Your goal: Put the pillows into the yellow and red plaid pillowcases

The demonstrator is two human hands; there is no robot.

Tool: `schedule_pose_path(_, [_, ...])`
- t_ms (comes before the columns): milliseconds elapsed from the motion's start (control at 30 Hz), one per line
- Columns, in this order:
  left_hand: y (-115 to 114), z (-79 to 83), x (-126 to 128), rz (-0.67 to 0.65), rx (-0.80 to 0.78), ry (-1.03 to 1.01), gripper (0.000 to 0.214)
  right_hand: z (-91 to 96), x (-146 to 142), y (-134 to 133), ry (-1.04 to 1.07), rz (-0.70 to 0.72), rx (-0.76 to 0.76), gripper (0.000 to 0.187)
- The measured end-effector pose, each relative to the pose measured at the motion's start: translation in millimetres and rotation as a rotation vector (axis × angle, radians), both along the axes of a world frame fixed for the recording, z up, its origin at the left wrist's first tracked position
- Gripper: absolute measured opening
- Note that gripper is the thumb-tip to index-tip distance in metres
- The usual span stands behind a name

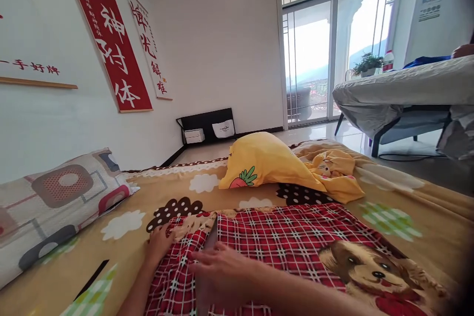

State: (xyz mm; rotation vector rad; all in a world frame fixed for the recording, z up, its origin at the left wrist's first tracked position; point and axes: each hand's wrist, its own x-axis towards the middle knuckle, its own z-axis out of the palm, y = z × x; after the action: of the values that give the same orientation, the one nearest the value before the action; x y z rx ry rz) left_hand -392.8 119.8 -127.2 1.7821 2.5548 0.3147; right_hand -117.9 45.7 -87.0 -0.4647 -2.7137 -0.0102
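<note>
A red plaid pillowcase (pixel 281 242) with a brown puppy print lies flat on the tan patterned bedsheet (pixel 177 192) in front of me. My left hand (pixel 160 243) rests on its left end, fingers bent onto the open edge of the cloth. My right hand (pixel 218 270) lies flat on the plaid fabric just to the right, fingers stretched toward the left. Neither hand lifts anything.
A yellow pillow (pixel 259 160) with a carrot print lies beyond the pillowcase, beside crumpled yellow cloth (pixel 333 170). A patterned grey pillow (pixel 55 202) sits at the left by the wall. A covered lounger (pixel 400 94) stands at the right, near glass doors (pixel 318 54).
</note>
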Motion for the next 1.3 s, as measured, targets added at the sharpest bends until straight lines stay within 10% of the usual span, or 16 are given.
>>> schedule_pose_path(100, [0, 5.0, -10, 0.108, 0.001, 0.01, 0.048, -39.6, -52, -27, -0.046, 0.209, 0.152, 0.022])
schedule_pose_path(233, [1, 5.0, -15, 0.117, -0.07, -0.006, 0.041, -66.9, -60, -40, 0.017, 0.117, 0.158, 0.029])
schedule_pose_path(700, [-7, 14.5, -3, 0.121, 0.085, 0.024, 0.031, -29.4, -14, -51, 0.024, 0.046, -0.173, 0.022])
schedule_pose_path(867, [-15, 24.9, 51, -0.225, 0.229, 0.034, 0.052, -28.4, 41, 13, 0.16, -0.373, -0.258, 0.055])
schedule_pose_path(1000, [-29, 12.1, 98, -0.669, -0.06, -0.094, 0.06, -43.8, 95, 64, 0.031, -0.621, -0.328, 0.065])
schedule_pose_path(1300, [-34, 8.3, 94, -0.727, -0.181, -0.139, 0.061, -78.8, 243, 77, -0.024, -1.021, -0.255, 0.065])
